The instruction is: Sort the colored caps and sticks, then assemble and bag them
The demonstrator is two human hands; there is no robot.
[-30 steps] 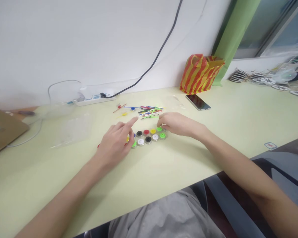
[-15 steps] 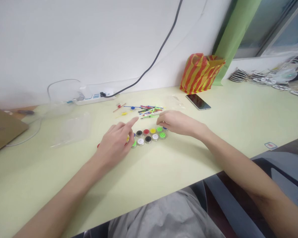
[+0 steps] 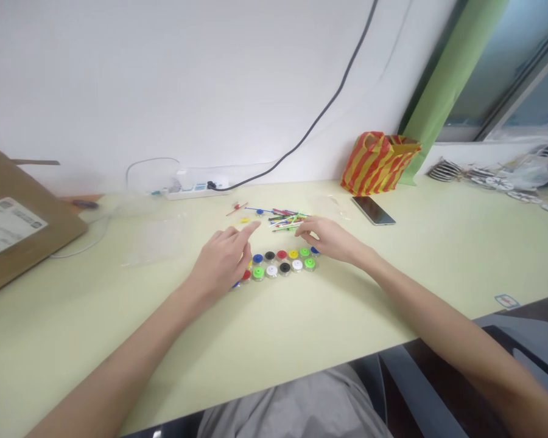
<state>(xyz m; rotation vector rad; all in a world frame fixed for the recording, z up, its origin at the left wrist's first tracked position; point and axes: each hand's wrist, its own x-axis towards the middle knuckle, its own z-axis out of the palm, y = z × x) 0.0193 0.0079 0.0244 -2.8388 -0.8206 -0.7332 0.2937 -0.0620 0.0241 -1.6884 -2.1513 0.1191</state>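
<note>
Two rows of small round clear pieces with coloured tops (image 3: pixel 284 267), in black, white, red, yellow, green and blue, lie on the table. Over the rows' left end is my left hand (image 3: pixel 221 258), index finger stretched forward, thumb apart from it and the other fingers bent; it hides some pieces. At the rows' far right end, my right hand (image 3: pixel 326 237) reaches to a pile of thin coloured plastic sticks (image 3: pixel 285 219). Its fingers are bent with a gap between them, and I see nothing held. A blue stick with a disc (image 3: pixel 259 212) lies left of the pile.
A power strip (image 3: pixel 196 191) with a black cable (image 3: pixel 296 146) stands against the wall. Back right are a striped bag (image 3: pixel 379 164) and a phone (image 3: pixel 373 210). A cardboard box (image 3: pixel 22 231) and a clear plastic bag (image 3: pixel 153 240) lie to the left.
The camera view has shifted, so the scene sits lower and farther right. Relative to the pieces, my left hand has moved slightly left, uncovering some tops. My right fingers have spread a little.
</note>
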